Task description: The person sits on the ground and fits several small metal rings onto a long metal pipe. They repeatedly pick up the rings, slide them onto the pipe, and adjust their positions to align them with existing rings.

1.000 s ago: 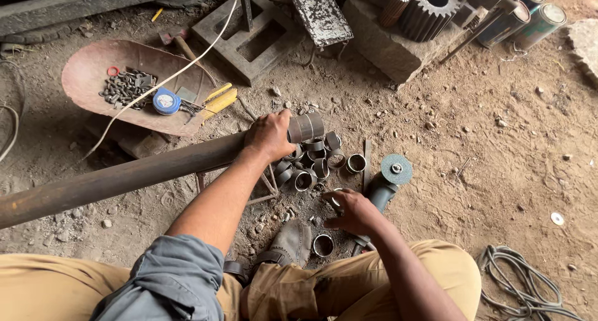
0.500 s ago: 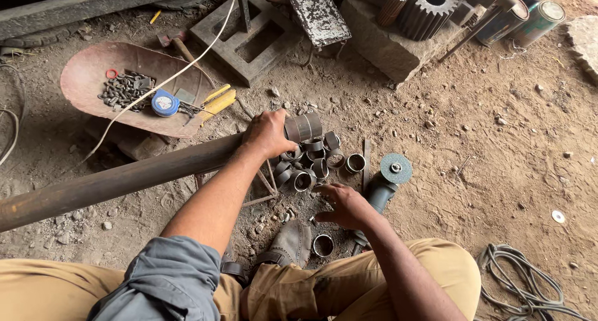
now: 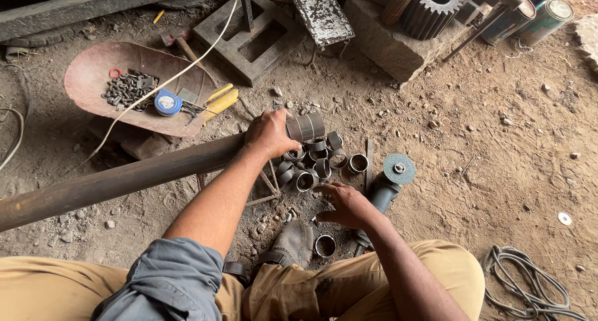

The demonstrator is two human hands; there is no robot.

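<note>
The left hand is gripping the long pipe near its cut end (above the rings). The right hand, grip open, is resting beside the grinder on the dirt floor.

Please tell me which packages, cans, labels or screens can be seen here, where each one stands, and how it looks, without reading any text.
Two cans: top right corner, lying side by side; cylinders, dark green sides, pale round lids.
Tape measure: in the reddish metal pan at upper left; round, blue case with a white label on its face.
No screens or signs are visible.
</note>
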